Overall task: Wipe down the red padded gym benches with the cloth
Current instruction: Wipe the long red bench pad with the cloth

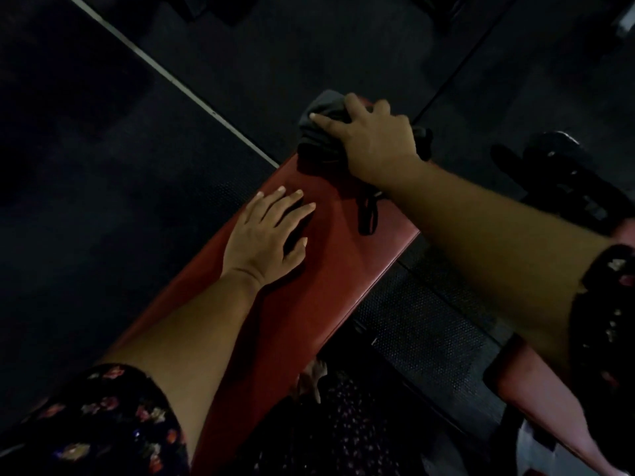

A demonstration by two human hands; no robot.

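Right hand (372, 132) grasps cloth (319, 139) at bench (309, 286) end (left hand (266, 235) flat, released).

The left hand (266, 231) lay flat, palm down, fingers spread and straight, pointing toward the far right, with its bare forearm running back to the near left. The right hand (369, 130) reached farther out, the arm stretched from the near right, fingers curled down and thumb extended to the left, gripping a bunched dark cloth (319, 132) beneath its palm.
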